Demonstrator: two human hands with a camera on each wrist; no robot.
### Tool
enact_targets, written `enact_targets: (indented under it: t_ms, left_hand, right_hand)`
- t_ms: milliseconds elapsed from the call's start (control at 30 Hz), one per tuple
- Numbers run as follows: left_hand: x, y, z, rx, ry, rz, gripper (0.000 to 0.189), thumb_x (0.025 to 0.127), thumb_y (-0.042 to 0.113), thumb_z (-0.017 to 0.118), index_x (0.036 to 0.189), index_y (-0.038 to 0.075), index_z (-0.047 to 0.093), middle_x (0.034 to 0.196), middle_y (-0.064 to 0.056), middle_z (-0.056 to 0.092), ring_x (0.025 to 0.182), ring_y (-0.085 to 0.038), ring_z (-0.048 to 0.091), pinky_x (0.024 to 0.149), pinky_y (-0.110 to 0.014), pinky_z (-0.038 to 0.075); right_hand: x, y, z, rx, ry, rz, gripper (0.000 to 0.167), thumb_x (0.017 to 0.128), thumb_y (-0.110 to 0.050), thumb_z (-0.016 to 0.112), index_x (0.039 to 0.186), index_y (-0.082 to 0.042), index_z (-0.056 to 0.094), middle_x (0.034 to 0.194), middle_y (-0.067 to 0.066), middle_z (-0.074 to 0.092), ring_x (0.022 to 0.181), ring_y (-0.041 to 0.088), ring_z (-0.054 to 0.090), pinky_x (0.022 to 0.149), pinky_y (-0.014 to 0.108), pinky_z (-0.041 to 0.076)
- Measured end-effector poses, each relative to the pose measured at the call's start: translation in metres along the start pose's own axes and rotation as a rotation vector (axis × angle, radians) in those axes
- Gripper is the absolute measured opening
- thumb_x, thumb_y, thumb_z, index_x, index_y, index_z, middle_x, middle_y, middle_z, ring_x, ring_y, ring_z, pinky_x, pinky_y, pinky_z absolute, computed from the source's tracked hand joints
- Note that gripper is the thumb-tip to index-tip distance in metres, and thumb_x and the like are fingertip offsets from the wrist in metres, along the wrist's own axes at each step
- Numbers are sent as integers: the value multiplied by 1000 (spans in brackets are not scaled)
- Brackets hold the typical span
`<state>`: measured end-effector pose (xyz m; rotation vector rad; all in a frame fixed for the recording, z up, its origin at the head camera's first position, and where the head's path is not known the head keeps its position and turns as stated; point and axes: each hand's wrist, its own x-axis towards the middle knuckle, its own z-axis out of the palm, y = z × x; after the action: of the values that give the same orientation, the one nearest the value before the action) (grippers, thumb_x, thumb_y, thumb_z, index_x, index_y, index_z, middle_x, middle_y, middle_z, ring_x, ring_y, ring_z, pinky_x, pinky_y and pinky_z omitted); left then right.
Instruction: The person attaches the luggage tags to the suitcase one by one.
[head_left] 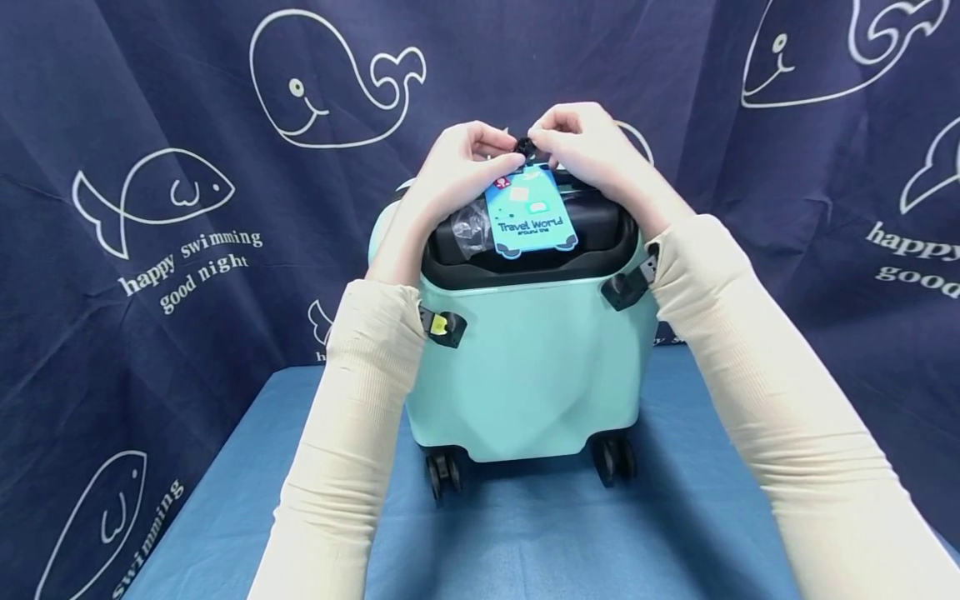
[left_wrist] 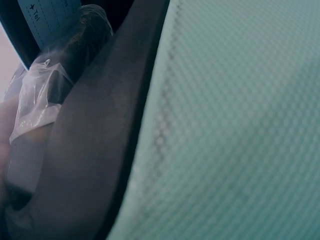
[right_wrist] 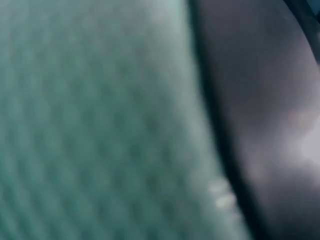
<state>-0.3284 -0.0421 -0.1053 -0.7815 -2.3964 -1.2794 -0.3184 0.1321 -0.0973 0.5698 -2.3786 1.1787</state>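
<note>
- Sleeved forearms, two in number, lie nearest the head camera and run up either side of the case to the work at its top.
- Luggage tag point(head_left: 530, 218) — one, blue, printed "Travel World" — hangs from a black strap loop point(head_left: 526, 149) at the top of the suitcase. The tag's long axis runs from the loop down toward the camera, and it lies flat on the black top panel point(head_left: 592, 229).
- Left hand point(head_left: 457, 171): fingers curled, fingertips pinching at the strap loop from the left side.
- Right hand point(head_left: 588, 150): fingers curled, fingertips pinching at the same loop from the right side. Both hands meet directly above the tag; neither is visibly nearer than the other.
- Strap loop sits between the two sets of fingertips, at the far upper edge of the case, away from the person. Whether the loop is already fastened cannot be told.
- Suitcase point(head_left: 525, 367): one, mint green, hard-shell, upright on its wheels. Two wheel assemblies point(head_left: 444, 475) show at the near bottom corners; any others are hidden.
- Clear plastic wrap point(left_wrist: 37, 97): one crumpled piece on the top panel, just left of the tag.
- Wrist views show only the textured green shell and dark trim at close range, blurred.
- Table cover point(head_left: 525, 533): blue cloth under the case. Backdrop point(head_left: 150, 208): navy fabric with white whale and fish outlines.
</note>
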Motion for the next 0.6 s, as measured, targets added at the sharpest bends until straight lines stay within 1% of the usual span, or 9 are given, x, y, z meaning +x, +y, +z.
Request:
enact_targets:
  t_ms: [67,133,300,400,600]
  left_hand:
    - [0,0,0,-17,-9,0,28,88,20,65,112,5,62,109,-8,68,87,-8,62,79,-18,45]
    - [-1,-1,0,-23,-14,5,28,88,20,65,112,6,61,108,-8,68,85,-8,61,78,-18,44]
    - [-1,-1,-1,-11,-14,23,27,87,21,66,110,7,61,106,-6,67,86,-9,60,81,-18,43]
    - [-1,-1,-1,-3,-16,28,28,87,21,66,110,6,61,106,-6,66,88,-9,60,82,-17,43]
    - [-1,0,0,9,-17,26,27,87,20,66,109,4,61,104,-5,65,89,-9,60,82,-17,43]
  right_hand:
    - [0,0,-1,60,-27,14,17,95,-19,50,93,-5,60,71,-9,52,65,6,48,67,19,36]
    - [0,0,-1,89,-53,31,14,95,-20,49,93,-8,57,75,-8,52,67,6,48,69,19,36]
    - [1,-1,-1,70,-106,62,19,98,-23,46,102,-7,56,84,-7,53,75,8,47,73,21,34]
    - [1,-1,-2,53,-111,60,22,98,-24,46,102,-6,58,83,-7,53,77,9,48,73,21,34]
    - [1,1,-2,47,-106,57,20,97,-25,49,98,-7,58,78,-10,52,76,7,49,73,20,36]
